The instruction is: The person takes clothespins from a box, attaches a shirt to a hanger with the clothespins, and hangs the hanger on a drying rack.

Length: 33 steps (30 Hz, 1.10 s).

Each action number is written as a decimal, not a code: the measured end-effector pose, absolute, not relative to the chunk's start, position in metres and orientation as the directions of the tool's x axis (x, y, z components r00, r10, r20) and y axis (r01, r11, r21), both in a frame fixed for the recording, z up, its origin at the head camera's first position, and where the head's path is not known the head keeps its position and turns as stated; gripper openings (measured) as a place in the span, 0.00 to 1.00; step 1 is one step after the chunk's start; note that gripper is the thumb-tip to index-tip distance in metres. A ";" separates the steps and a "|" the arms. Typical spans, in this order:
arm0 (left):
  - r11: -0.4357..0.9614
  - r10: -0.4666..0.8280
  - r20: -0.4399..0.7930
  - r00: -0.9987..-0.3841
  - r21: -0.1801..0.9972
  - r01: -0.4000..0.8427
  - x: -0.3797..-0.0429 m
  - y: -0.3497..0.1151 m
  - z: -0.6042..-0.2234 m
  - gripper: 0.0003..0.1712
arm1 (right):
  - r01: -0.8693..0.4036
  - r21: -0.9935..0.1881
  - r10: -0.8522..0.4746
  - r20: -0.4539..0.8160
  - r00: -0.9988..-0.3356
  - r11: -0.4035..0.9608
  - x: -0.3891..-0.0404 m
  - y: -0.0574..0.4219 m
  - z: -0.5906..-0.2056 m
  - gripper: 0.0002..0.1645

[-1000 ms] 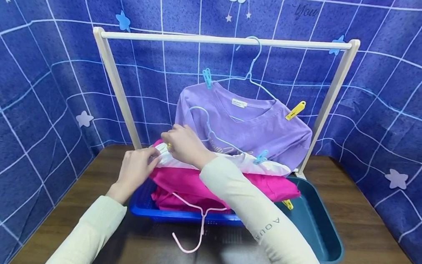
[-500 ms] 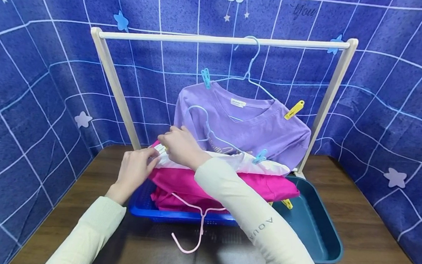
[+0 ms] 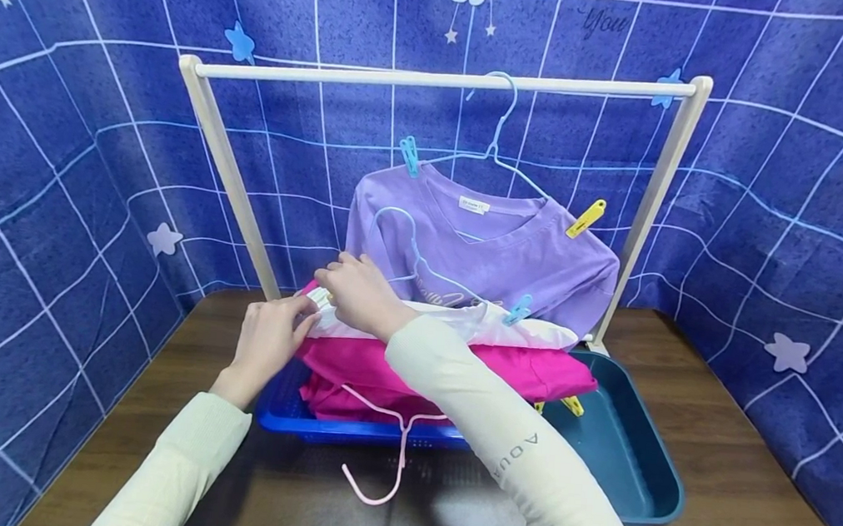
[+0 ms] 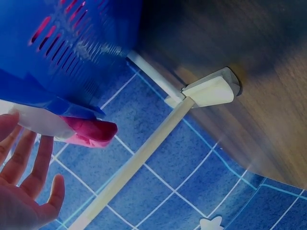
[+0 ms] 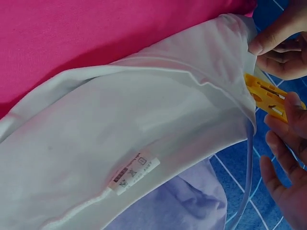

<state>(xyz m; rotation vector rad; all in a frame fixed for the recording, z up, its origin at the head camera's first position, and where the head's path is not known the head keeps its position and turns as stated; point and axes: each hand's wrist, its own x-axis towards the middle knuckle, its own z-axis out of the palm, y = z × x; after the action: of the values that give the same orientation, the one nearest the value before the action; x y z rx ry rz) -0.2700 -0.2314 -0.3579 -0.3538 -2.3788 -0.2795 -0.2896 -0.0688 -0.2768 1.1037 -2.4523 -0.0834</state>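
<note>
A white garment point(image 3: 536, 333) with a sewn-in label point(image 5: 135, 168) lies over a light-blue hanger point(image 3: 414, 241), on top of bright pink clothing point(image 3: 525, 372). My left hand point(image 3: 264, 337) pinches its left corner between thumb and fingers. Just beside that, my right hand point(image 3: 362, 291) grips a yellow clothespin point(image 5: 269, 97), whose tip meets the garment's edge next to the hanger wire in the right wrist view. A blue clothespin point(image 3: 518, 310) sits on the garment's right side. In the head view the right hand hides most of the yellow clothespin.
Behind, a purple shirt point(image 3: 512, 262) hangs from a white rack bar point(image 3: 377, 78), with blue and yellow clothespins on its shoulders. The pink clothing lies in a blue basket point(image 3: 369, 430), a pink hanger point(image 3: 402, 453) over its front. A teal tray point(image 3: 631, 448) holds yellow clothespins.
Both hands stay at the garment's left corner. The right hand and forearm have shifted very slightly left and down; the head view has also drifted a little.
</note>
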 end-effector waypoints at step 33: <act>0.936 0.167 0.674 -0.720 0.122 0.331 -0.269 -0.231 -0.359 0.06 | -0.653 0.237 -0.693 0.308 -0.652 0.719 -0.289 -0.066 -0.284 0.20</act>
<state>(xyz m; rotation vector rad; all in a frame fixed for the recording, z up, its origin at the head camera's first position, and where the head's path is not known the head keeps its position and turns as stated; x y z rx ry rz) -0.2694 -0.2311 -0.3588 -0.3508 -2.3835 -0.3052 -0.2893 -0.0661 -0.2845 1.0414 -2.5478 -0.1472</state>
